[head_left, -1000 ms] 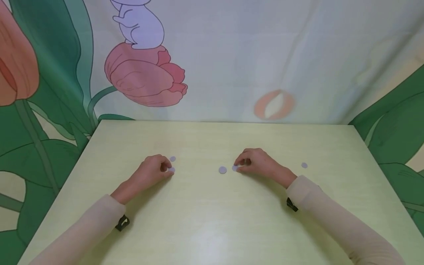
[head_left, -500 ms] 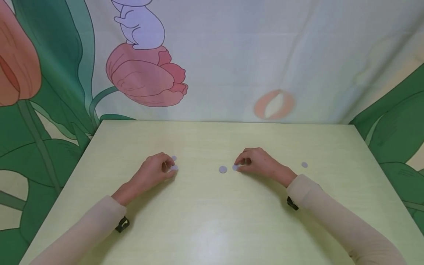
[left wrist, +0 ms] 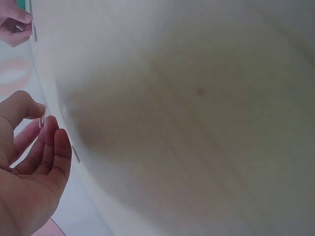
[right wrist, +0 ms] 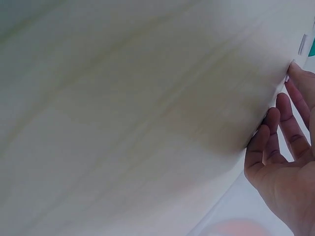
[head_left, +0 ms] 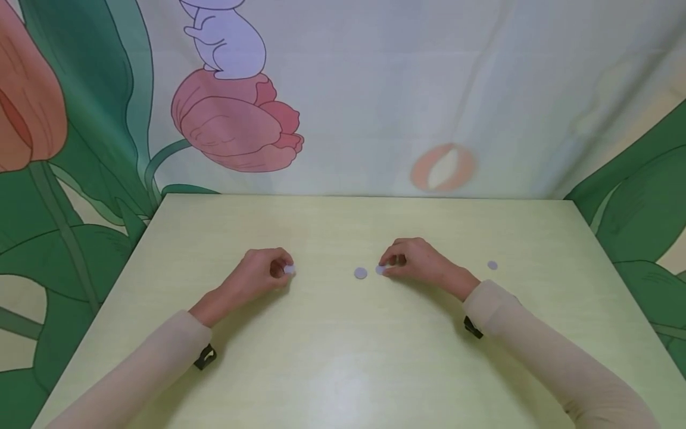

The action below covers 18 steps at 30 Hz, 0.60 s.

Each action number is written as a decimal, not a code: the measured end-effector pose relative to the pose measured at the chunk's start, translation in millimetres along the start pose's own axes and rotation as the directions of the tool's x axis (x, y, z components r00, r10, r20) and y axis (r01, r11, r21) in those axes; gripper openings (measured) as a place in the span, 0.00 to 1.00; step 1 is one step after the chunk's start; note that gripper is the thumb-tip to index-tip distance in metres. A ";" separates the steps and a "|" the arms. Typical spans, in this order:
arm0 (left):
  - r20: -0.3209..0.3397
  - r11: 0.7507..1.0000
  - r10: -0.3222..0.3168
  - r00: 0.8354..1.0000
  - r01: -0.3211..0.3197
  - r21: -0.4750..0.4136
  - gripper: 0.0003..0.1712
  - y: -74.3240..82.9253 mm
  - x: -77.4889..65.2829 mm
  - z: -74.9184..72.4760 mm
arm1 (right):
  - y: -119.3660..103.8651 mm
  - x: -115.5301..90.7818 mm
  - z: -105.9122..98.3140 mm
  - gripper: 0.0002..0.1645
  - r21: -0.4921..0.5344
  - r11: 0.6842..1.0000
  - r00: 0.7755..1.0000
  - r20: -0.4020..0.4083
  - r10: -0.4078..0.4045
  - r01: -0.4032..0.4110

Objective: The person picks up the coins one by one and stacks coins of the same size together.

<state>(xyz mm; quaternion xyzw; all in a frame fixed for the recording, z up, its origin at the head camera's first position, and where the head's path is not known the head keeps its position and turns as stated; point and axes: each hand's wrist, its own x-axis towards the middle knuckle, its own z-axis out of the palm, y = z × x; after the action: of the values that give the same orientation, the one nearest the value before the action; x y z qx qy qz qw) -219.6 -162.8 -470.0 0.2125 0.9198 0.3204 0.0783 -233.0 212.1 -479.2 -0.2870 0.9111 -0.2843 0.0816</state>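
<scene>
Small pale lilac discs lie on a yellow-green table (head_left: pixel 343 357). My left hand (head_left: pixel 285 269) pinches one disc (head_left: pixel 290 270) between thumb and curled fingers, low over the table left of centre. In the left wrist view that hand (left wrist: pixel 43 123) holds the thin disc (left wrist: pixel 42 121) edge-on. My right hand (head_left: pixel 383 269) rests right of centre, thumb and forefinger curled on a second disc (head_left: pixel 380 270) lying flat. A third disc (head_left: pixel 361 273) lies free just left of the right hand's fingertips. The right wrist view shows the right hand's fingers (right wrist: pixel 275 142) against the tabletop.
A lone disc (head_left: pixel 492 265) lies far to the right, behind my right forearm. A cloth backdrop (head_left: pixel 343 95) printed with tulips and leaves hangs right behind the table's far edge (head_left: pixel 364 198). Another disc's edge (left wrist: pixel 75 154) shows by my left hand.
My left hand has slid a little to the right with its disc. The second disc seen beside it earlier no longer shows in the head view. The right hand has stayed put.
</scene>
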 end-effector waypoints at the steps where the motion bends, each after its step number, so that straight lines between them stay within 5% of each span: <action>1: 0.010 1.000 0.008 1.000 -0.007 -0.009 0.11 0.0 0.4 0.5 | 0.8 0.1 0.5 0.07 0.000 1.000 1.000 0.000 0.002 -0.002; 18: 0.009 0.999 -0.015 1.000 0.015 -0.044 0.12 -2.9 2.9 4.3 | 0.3 -0.3 0.7 0.07 -0.004 1.000 1.000 -0.001 0.000 0.000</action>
<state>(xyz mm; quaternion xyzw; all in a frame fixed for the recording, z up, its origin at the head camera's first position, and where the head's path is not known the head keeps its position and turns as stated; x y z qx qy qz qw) -222.0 -161.1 -475.2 0.2054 0.9137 0.3390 0.0894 -232.7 212.1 -480.0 -0.2872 0.9116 -0.2827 0.0807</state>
